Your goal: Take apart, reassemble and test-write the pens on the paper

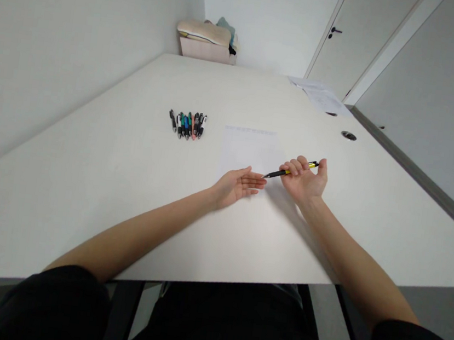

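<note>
My right hand (303,182) is closed around a yellow and black ballpoint pen (279,173), raised a little over the table with the thumb up near the push-button end. The pen's tip points left and meets, or nearly meets, the fingertips of my left hand (236,186). That left hand lies palm up with its fingers stretched out, holding nothing. Beneath and behind both hands is a white sheet of paper (250,148) with a faint printed line along its top. To the left of the paper lies a row of several pens (188,125) in black, green, blue, pink and white.
The white table (97,176) runs along a wall on the left. At its far end stands a pale pink box (205,51) with folded cloth on top. More printed papers (322,96) lie at the far right, close to round cable holes (348,136). Beyond is a door (363,38).
</note>
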{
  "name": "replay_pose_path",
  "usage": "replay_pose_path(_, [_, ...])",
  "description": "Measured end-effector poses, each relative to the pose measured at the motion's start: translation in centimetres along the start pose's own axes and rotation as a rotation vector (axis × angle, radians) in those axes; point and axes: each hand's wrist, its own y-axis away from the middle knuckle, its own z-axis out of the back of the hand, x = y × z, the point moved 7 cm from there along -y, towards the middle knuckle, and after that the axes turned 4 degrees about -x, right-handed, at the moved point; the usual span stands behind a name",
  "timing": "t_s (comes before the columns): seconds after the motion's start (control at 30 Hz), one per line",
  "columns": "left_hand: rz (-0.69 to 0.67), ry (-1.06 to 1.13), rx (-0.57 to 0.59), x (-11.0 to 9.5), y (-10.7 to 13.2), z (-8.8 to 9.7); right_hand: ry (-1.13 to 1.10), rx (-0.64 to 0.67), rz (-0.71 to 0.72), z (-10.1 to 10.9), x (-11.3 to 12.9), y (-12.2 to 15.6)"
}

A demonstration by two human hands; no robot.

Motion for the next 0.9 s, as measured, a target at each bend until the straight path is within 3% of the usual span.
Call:
replay_pose_path(0.4, [0.059, 0.111, 0.081, 0.5, 0.0, -0.1, 0.018, 0.031, 0.059, 0.4, 0.5, -0.5])
replay_pose_path(0.67, [0.064, 0.109, 0.072, 0.4, 0.0, -0.2, 0.220, 0.050, 0.110, -0.1, 0.7, -0.4])
replay_pose_path(0.9, [-0.115, -0.068, -0.002, -0.2, 0.0, -0.1, 0.428, 0.085, 0.113, -1.4, -0.3, 0.1])
